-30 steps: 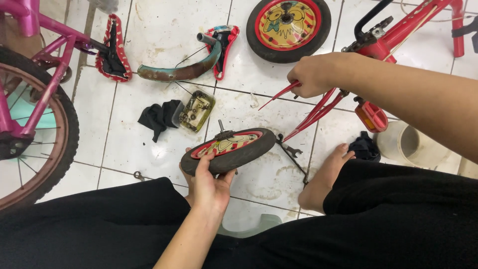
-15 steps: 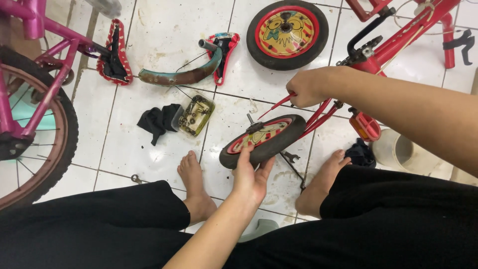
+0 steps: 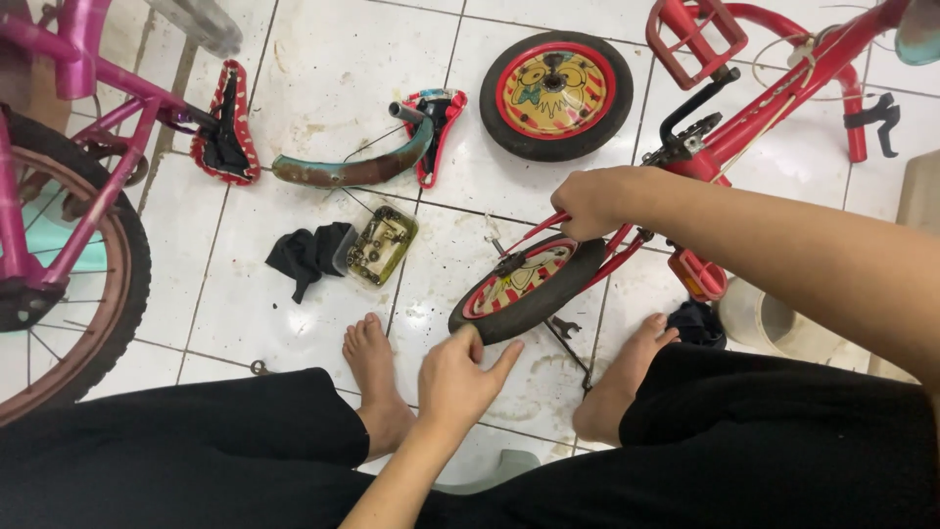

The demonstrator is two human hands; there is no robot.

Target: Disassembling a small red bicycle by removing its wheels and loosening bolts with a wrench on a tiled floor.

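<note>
Small wheel (image 3: 529, 286): black tyre, red-striped disc, tilted between red frame (image 3: 774, 108) fork blades, above white tiles.

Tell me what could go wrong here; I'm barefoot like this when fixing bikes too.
The small wheel sits loosely between the red fork blades; it could slip out, since the left hand only touches the tyre. The right hand grips near the axle and might get pinched. The wrench lies close to the bare feet.
</note>
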